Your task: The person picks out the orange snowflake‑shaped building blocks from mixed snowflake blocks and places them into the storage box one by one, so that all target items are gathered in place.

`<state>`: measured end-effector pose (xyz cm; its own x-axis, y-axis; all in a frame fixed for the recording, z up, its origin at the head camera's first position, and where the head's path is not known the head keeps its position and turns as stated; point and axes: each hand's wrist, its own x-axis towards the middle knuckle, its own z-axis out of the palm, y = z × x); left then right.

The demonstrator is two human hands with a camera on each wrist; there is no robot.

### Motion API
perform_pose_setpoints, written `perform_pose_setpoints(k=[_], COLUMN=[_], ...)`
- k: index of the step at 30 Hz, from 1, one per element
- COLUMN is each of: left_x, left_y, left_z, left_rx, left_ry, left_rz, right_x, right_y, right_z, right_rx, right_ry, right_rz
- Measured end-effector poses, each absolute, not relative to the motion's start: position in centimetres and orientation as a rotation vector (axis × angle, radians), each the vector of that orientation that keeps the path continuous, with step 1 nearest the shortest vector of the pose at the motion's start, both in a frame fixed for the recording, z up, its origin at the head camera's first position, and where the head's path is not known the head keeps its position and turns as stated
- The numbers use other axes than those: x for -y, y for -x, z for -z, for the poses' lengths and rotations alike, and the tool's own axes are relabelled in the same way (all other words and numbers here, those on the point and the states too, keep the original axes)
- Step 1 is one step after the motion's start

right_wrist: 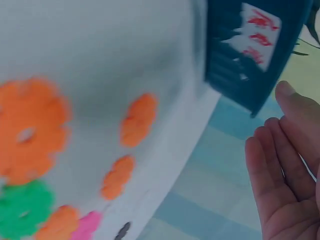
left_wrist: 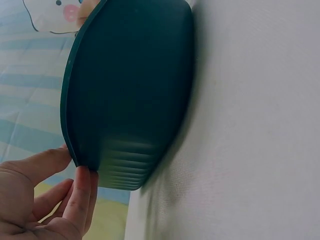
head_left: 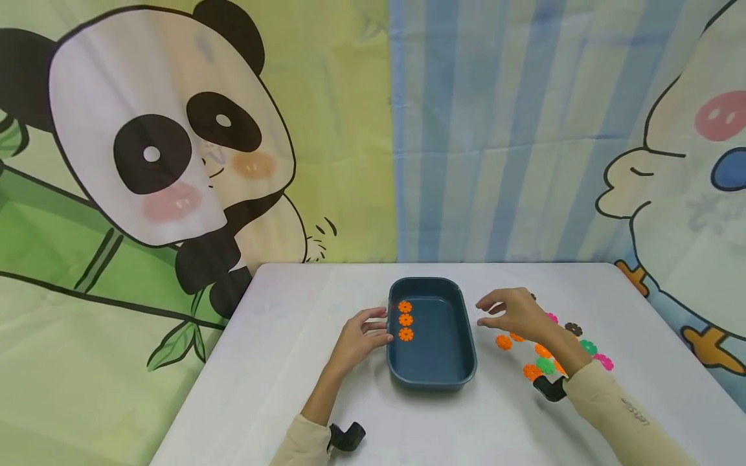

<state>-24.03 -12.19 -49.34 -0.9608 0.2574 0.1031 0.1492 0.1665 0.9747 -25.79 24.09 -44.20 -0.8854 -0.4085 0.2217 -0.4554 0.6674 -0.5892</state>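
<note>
A dark blue rectangular tray (head_left: 432,382) sits on the table, with three orange flower-shaped discs (head_left: 406,320) in a column along its left inner side. My left hand (head_left: 360,338) is at the tray's left side. In the left wrist view, its thumb (left_wrist: 47,162) and fingers pinch the rim of the tray (left_wrist: 135,90). To the right of the tray, my right hand (head_left: 515,314) hovers above the table with fingers loosely bent and nothing held. Loose orange discs (head_left: 504,342) lie beneath and beside it; in the right wrist view, an orange disc (right_wrist: 32,130) looms large and blurred.
Further loose discs are scattered under the right forearm: green (head_left: 545,366), pink (head_left: 603,361) and dark brown (head_left: 574,329). Black wrist mounts (head_left: 348,437) stick out from both sleeves. Behind the white table (head_left: 262,362) hangs a cartoon-printed curtain (head_left: 344,129).
</note>
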Motion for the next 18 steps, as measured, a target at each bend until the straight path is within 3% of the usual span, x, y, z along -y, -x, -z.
perform_pose_setpoints(k=[18], left_x=[12.2], left_y=[24.0], left_z=[49.6], left_rx=[-2.305], left_ry=[-0.406], left_rz=[-1.948], right_x=[-28.7], right_y=[24.8], right_z=[48.3], right_rx=[3.029], right_ry=[-0.767], right_rz=[-0.879])
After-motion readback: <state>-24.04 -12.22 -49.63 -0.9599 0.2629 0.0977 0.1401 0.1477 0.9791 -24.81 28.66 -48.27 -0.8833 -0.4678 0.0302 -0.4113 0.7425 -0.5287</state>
